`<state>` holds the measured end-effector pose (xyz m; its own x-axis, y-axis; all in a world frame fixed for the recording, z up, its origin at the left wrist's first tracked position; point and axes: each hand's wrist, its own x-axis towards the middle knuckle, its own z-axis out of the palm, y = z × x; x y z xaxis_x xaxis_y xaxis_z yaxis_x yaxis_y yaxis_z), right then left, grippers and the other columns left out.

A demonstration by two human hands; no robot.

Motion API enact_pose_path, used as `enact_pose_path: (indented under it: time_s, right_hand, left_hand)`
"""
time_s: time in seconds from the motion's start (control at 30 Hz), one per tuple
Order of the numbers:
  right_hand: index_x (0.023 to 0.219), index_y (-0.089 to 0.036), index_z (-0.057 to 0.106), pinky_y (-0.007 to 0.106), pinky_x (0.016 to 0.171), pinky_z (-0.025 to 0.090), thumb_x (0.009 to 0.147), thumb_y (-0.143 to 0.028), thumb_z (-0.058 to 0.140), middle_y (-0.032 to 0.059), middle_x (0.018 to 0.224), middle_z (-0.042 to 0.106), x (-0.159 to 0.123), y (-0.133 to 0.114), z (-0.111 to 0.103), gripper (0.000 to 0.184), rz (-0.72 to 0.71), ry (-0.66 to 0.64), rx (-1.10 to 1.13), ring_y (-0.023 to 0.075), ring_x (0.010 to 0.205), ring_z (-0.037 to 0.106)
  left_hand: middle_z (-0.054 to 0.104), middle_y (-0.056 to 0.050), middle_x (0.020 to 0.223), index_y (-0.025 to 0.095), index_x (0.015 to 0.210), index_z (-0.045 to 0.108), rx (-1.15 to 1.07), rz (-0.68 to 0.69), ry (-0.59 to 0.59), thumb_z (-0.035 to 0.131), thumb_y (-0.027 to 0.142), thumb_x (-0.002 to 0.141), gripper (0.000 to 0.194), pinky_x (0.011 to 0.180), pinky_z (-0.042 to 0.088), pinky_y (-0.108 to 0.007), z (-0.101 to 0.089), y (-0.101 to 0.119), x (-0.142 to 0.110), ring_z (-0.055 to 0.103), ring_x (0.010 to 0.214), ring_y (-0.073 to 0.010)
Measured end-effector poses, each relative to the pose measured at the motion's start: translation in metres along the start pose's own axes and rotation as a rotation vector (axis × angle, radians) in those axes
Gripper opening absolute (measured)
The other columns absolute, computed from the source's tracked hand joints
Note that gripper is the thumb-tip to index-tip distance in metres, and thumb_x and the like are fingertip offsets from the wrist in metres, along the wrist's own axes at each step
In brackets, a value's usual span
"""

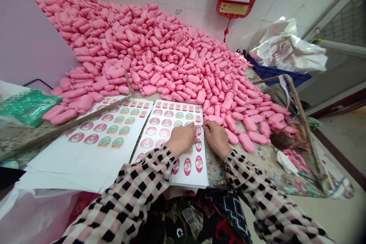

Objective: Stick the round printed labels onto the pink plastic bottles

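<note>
My left hand [184, 138] lies over the right part of a white sticker sheet [168, 171], its fingers bent together at a column of stickers. Whether a sticker is between those fingertips is hidden. At the sheet's right edge, my right hand [216, 138] is closed, thumb and forefinger pinched on the edge close to the left fingertips. Round and oval stickers in pink and green cover the sheet; a pink oval sticker [187, 166] shows below my left hand. More printed sheets [71, 164] lie overlapping on the left.
A large heap of pink bottle-shaped pieces [160, 45] rises behind the sheets against the tiled wall. A thin wooden bar [100, 110] crosses the left sheets. A green packet [31, 108] lies at left. On the right stand a wooden frame [304, 122] and a blue crate [274, 74] with white plastic bags [288, 47].
</note>
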<state>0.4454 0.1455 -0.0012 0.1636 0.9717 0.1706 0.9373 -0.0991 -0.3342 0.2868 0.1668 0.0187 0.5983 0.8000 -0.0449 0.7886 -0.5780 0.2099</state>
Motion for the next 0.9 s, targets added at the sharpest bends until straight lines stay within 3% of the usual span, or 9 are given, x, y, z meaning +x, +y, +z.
enact_pose_path:
  time_s: [0.43, 0.9]
  right_hand:
    - [0.089, -0.025, 0.064, 0.026, 0.066, 0.037, 0.086, -0.033, 0.049, -0.0006, 0.096, 0.066, 0.019, 0.017, -0.002, 0.018, -0.171, -0.04, 0.075, 0.0155, 0.084, 0.058]
    - [0.085, -0.025, 0.064, 0.026, 0.061, 0.034, 0.084, -0.035, 0.051, -0.002, 0.092, 0.068, 0.025, 0.016, -0.001, 0.016, -0.128, -0.074, 0.116, 0.0162, 0.08, 0.059]
  left_hand:
    - [0.047, -0.006, 0.135, 0.025, 0.123, 0.049, 0.042, -0.024, -0.002, 0.057, 0.048, 0.078, 0.051, 0.078, 0.045, -0.037, 0.002, 0.001, 0.001, 0.06, 0.095, -0.0269]
    - [0.045, -0.005, 0.137, 0.027, 0.121, 0.049, 0.004, -0.031, -0.016, 0.057, 0.048, 0.078, 0.049, 0.081, 0.045, -0.037, 0.004, 0.0, 0.004, 0.058, 0.104, -0.0274]
